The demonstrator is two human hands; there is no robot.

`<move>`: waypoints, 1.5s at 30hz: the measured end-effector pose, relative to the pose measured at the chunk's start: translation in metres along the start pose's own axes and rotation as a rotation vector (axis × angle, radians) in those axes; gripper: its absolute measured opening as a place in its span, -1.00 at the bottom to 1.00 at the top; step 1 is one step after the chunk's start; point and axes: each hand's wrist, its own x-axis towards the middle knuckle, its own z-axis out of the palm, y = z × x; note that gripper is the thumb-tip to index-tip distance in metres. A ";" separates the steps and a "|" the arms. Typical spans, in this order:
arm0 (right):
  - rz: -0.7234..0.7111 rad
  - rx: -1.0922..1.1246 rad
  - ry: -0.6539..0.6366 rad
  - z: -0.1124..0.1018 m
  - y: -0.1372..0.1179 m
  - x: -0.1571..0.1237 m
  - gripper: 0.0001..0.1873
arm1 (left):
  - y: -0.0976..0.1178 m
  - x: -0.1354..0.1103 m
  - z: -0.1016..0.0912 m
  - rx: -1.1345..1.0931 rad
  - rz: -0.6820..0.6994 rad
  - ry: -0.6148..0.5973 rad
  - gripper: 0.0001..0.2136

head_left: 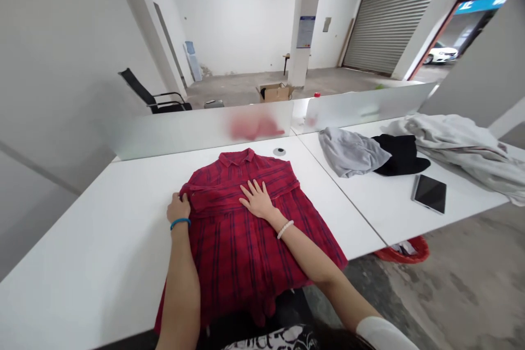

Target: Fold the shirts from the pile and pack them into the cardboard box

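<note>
A red plaid shirt (229, 240) lies front up on the white table, its collar at the far end and its hem hanging over the near edge. One sleeve is laid across the chest. My left hand (179, 208), with a blue band at the wrist, has its fingers curled around the shirt's left edge near the shoulder. My right hand (257, 200), wearing a pale beaded bracelet, rests flat with fingers spread on the sleeve over the middle of the chest.
A frosted divider (184, 130) runs along the table's back. Right of a seam lie a grey cloth (353, 152), a black cap (400, 154), a tablet (429, 193) and a pale garment (459, 142). A red bin (420, 251) stands below the table's right side.
</note>
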 end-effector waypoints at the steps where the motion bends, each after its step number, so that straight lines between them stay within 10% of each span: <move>1: 0.000 -0.001 0.005 0.000 0.000 0.000 -0.39 | 0.001 0.001 0.000 0.002 -0.006 0.003 -0.81; 12: 0.065 0.031 0.067 -0.009 0.006 0.003 -0.44 | -0.005 0.002 -0.007 0.002 0.043 0.090 -0.65; 16: 0.060 0.001 0.005 0.000 0.009 0.002 -0.42 | 0.011 -0.014 -0.009 -0.032 0.329 0.281 -0.65; 21: 0.064 0.002 0.011 0.001 0.006 0.002 -0.42 | 0.037 -0.041 0.017 0.048 0.749 0.042 -0.61; 26: 0.110 0.049 0.071 -0.016 0.023 0.004 -0.48 | 0.031 -0.045 0.047 0.405 0.653 -0.149 -0.50; 33: 0.529 -0.015 0.003 -0.013 0.077 -0.002 -0.39 | 0.024 -0.037 0.049 0.491 0.653 -0.172 -0.46; 40: 0.528 0.297 0.045 -0.029 0.085 -0.004 -0.34 | 0.030 -0.034 0.038 0.064 0.547 -0.149 -0.50; 45: 0.407 0.814 0.252 -0.090 0.100 -0.079 -0.42 | 0.001 -0.077 -0.016 -0.411 0.441 -0.121 -0.46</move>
